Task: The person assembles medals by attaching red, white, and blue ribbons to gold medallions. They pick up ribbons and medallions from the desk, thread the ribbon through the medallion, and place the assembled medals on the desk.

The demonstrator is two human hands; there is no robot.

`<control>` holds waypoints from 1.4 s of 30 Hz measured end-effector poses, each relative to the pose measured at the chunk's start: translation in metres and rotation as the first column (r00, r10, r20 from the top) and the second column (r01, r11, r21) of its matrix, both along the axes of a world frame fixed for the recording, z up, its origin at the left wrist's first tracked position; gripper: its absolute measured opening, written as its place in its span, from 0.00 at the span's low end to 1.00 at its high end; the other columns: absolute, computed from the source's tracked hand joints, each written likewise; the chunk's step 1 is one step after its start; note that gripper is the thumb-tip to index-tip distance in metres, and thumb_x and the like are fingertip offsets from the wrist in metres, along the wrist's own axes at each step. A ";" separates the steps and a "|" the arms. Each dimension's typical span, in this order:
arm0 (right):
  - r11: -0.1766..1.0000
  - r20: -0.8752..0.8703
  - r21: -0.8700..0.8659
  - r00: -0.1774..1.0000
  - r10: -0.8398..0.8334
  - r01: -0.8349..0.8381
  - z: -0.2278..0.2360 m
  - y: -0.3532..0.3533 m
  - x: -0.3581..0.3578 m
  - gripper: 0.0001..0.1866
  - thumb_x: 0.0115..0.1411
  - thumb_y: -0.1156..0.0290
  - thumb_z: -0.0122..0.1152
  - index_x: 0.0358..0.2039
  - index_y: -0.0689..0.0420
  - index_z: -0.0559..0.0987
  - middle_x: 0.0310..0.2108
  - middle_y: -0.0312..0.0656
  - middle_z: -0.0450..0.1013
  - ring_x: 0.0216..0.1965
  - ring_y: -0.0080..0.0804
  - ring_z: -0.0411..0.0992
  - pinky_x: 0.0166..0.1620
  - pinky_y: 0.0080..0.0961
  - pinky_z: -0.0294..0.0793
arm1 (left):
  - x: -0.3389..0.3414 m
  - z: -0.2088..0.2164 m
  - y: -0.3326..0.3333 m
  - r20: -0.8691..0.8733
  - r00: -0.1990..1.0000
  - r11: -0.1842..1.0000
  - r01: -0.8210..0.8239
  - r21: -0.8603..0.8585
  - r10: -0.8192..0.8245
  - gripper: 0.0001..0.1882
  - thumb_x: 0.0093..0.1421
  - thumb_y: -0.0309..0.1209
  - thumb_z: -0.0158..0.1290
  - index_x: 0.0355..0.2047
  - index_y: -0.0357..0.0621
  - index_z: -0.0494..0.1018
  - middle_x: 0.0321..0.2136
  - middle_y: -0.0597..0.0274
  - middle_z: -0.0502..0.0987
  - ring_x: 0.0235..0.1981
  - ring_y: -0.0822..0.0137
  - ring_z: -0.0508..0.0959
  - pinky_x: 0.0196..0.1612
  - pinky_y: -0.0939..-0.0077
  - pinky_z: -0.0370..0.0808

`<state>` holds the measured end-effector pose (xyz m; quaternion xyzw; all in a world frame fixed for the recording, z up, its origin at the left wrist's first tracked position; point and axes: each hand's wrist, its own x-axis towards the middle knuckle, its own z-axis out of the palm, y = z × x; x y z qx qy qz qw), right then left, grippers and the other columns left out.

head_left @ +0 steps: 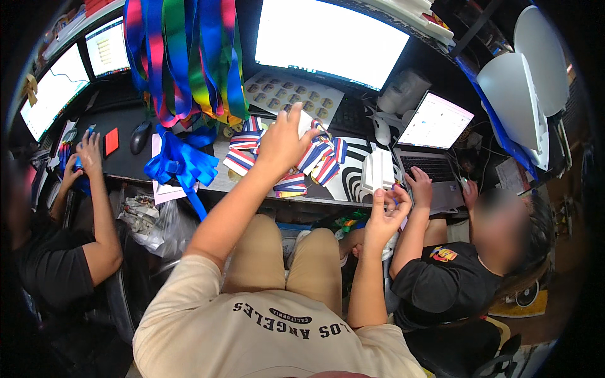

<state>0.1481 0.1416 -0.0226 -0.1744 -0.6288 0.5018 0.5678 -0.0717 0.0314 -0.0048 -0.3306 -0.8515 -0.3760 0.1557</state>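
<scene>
Lettered shirt (283, 343) — left hand (283, 140) by striped ribbons (326, 159)

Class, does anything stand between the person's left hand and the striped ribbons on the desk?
Nothing visible does: the left hand is over the striped ribbons, which show on both sides. Whether it touches them cannot be told.

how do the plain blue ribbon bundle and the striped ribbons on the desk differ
The blue ribbon bundle is one solid colour, while the striped ribbons carry red, white and blue bands. The blue ribbon bundle is gathered in one clump with a strand hanging past the edge of the desk; the striped ribbons lie in several folded pieces. Both rest on the desk.
</scene>
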 end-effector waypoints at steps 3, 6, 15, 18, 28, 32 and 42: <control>0.997 0.045 -0.070 0.999 0.026 -0.023 -0.003 -0.001 0.007 0.22 0.59 0.80 0.61 0.51 0.61 0.63 0.43 0.40 0.62 0.45 0.26 0.64 0.48 0.21 0.72 | -0.002 0.017 0.000 0.110 0.994 0.930 0.025 -0.367 0.016 0.45 0.52 0.59 0.56 0.60 0.42 0.59 0.43 0.39 0.71 0.38 0.44 0.78 0.38 0.55 0.77; 0.997 0.037 -0.066 0.998 0.054 -0.051 -0.005 -0.007 0.008 0.22 0.59 0.80 0.61 0.51 0.61 0.64 0.44 0.40 0.63 0.44 0.25 0.64 0.49 0.21 0.71 | -0.005 0.037 -0.003 -0.013 0.998 0.957 -0.060 -0.284 0.058 0.48 0.49 0.62 0.56 0.61 0.43 0.57 0.42 0.41 0.71 0.37 0.43 0.78 0.38 0.54 0.76; 0.767 -0.295 -0.318 0.826 0.479 -0.558 0.012 -0.023 -0.022 0.19 0.66 0.67 0.53 0.55 0.59 0.65 0.54 0.43 0.63 0.53 0.33 0.68 0.52 0.36 0.75 | 0.035 0.046 -0.016 0.473 0.391 0.555 0.127 0.822 -0.790 0.17 0.67 0.38 0.48 0.51 0.42 0.66 0.38 0.62 0.78 0.33 0.72 0.80 0.35 0.79 0.77; 0.672 -0.386 -0.359 0.759 0.525 -0.647 0.015 -0.035 -0.031 0.20 0.69 0.65 0.48 0.58 0.60 0.63 0.55 0.46 0.65 0.54 0.35 0.68 0.54 0.38 0.73 | 0.075 0.027 -0.010 0.404 0.396 0.478 0.104 0.872 -0.825 0.16 0.68 0.38 0.48 0.48 0.40 0.69 0.36 0.63 0.78 0.33 0.77 0.77 0.35 0.81 0.74; 0.530 -0.434 -0.411 0.670 0.602 -0.742 -0.001 -0.044 -0.034 0.22 0.69 0.61 0.45 0.59 0.58 0.62 0.56 0.45 0.67 0.55 0.34 0.69 0.56 0.37 0.72 | 0.089 0.018 0.006 0.356 0.559 0.453 0.039 0.891 -0.749 0.24 0.64 0.29 0.50 0.58 0.43 0.55 0.48 0.54 0.67 0.45 0.70 0.71 0.48 0.78 0.69; 0.501 -0.416 -0.444 0.666 0.619 -0.743 -0.005 -0.048 -0.034 0.23 0.70 0.59 0.44 0.59 0.57 0.62 0.54 0.44 0.68 0.53 0.35 0.71 0.50 0.37 0.76 | 0.088 0.026 -0.002 0.415 0.445 0.488 0.057 0.871 -0.793 0.26 0.65 0.28 0.49 0.61 0.48 0.56 0.48 0.55 0.68 0.45 0.71 0.71 0.47 0.77 0.70; 0.504 -0.352 -0.488 0.689 0.633 -0.712 -0.010 -0.050 -0.028 0.21 0.69 0.60 0.46 0.58 0.55 0.63 0.53 0.43 0.68 0.51 0.33 0.71 0.48 0.34 0.76 | 0.093 0.015 0.002 0.446 0.612 0.647 0.146 0.748 -0.654 0.22 0.66 0.30 0.47 0.60 0.49 0.58 0.43 0.57 0.71 0.41 0.71 0.74 0.43 0.77 0.72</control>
